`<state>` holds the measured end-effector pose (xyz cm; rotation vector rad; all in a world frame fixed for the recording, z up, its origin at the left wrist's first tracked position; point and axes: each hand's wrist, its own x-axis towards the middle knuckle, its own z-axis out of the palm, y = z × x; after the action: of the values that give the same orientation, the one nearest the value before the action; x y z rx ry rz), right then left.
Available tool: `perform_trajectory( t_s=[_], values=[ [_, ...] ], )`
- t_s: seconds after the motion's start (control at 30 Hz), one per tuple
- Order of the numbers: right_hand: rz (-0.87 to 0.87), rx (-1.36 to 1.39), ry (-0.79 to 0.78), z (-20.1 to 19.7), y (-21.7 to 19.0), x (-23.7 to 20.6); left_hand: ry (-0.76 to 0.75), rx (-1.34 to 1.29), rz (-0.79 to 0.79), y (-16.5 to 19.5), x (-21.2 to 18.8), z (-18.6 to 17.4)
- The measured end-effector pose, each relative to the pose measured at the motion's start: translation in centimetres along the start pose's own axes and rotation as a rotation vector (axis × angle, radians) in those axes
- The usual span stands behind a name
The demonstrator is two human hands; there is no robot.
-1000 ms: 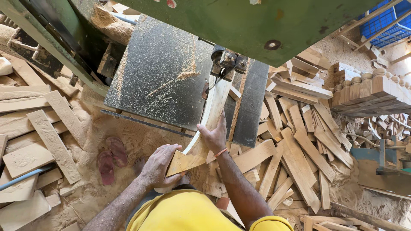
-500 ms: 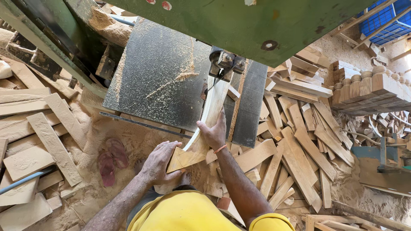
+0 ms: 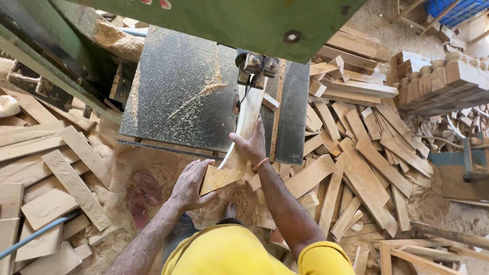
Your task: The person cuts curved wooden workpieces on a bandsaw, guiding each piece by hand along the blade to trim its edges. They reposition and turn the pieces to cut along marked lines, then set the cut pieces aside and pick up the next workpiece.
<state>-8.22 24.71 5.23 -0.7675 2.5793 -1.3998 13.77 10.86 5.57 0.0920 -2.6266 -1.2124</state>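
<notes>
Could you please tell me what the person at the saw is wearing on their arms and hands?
Both hands are bare, with no gloves. The left hand has nothing on its wrist. The right hand has a thin orange band round the wrist. Both forearms are uncovered, and a short yellow shirt sleeve shows at the right upper arm.
</notes>
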Motion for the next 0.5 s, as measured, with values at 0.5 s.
perform_trajectory(
  t_s=[0.5],
  values=[
    [-0.012,0.203,-0.007,0.9,-2.7,-5.1,-0.036,0.029,0.043,0.2,-1.5,-1.0]
  ],
)
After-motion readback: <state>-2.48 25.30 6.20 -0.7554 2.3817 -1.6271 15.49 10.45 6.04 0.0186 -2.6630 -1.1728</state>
